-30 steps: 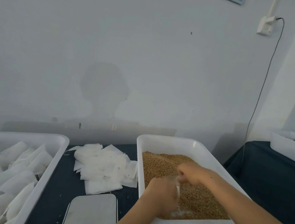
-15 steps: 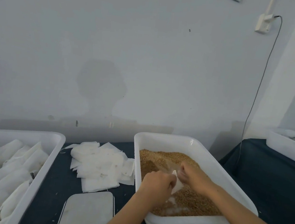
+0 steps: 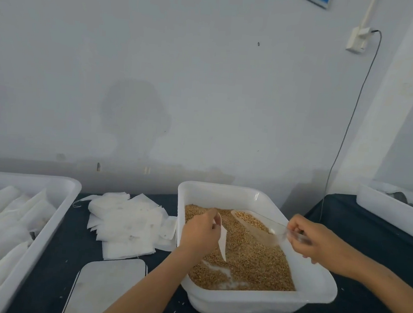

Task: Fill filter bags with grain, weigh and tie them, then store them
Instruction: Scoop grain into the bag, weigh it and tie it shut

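From the head camera we look down on a dark counter (image 3: 122, 270) set against a pale wall. In the middle stands a white tub (image 3: 258, 306) with brown grain (image 3: 249, 261) spread over most of its floor; a bare white patch shows near its front edge.

Our left hand (image 3: 200, 235) hovers over the left part of the tub, its fingers curled round the top of a flat white filter bag (image 3: 222, 241), which hangs down with its point toward the grain. Our right hand (image 3: 317, 241) is over the tub's right rim, its fingers pinching the handle of a clear plastic scoop (image 3: 264, 227). The scoop's bowl reaches left over the grain and carries a little grain at its far end. The bag and the scoop are apart, with grain showing between them.

Left of the tub, on the counter, lies a loose pile of empty filter bags (image 3: 125, 226). In front of that pile sits a flat grey scale (image 3: 106, 289). At the far left a second white tub (image 3: 46, 232) holds many filled white bags (image 3: 1, 234) lying side by side. At the far right, on another dark surface, a third white tub (image 3: 391, 213) is partly in view.
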Motion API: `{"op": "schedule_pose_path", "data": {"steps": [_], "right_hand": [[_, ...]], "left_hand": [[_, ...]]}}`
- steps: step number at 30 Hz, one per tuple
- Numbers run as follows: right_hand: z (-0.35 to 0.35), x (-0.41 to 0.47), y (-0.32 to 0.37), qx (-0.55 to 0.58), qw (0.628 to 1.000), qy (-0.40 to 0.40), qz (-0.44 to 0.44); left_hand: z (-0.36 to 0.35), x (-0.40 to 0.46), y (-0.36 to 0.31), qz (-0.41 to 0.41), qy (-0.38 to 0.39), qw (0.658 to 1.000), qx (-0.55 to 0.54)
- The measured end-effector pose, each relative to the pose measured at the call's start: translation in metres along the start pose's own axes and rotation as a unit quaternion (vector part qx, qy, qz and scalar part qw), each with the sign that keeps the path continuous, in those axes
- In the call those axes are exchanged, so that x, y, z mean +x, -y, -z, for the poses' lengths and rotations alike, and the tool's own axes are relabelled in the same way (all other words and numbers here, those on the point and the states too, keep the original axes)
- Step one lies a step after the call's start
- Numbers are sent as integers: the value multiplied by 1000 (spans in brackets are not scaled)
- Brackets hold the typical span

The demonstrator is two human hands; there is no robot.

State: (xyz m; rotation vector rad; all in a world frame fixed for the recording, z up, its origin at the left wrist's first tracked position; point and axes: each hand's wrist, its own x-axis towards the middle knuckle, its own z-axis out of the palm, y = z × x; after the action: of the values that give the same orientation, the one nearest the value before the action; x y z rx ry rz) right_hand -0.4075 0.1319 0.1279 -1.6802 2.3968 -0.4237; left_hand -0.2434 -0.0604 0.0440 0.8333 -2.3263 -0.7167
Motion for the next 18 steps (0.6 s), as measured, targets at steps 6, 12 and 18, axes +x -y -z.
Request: {"op": "schedule_pose_path", "data": {"steps": [6,12,18], "right_hand": [[7,-9,9,-1,999,18,29],[10,-8,14,-50,997,29,47],[18,-8,21,-149,986,57,42]], "left_hand": [[20,10,-10,-75,159,976,127],[31,13,-22,-125,167,969,129],[27,8,-15,-122,178,973,81]]}}
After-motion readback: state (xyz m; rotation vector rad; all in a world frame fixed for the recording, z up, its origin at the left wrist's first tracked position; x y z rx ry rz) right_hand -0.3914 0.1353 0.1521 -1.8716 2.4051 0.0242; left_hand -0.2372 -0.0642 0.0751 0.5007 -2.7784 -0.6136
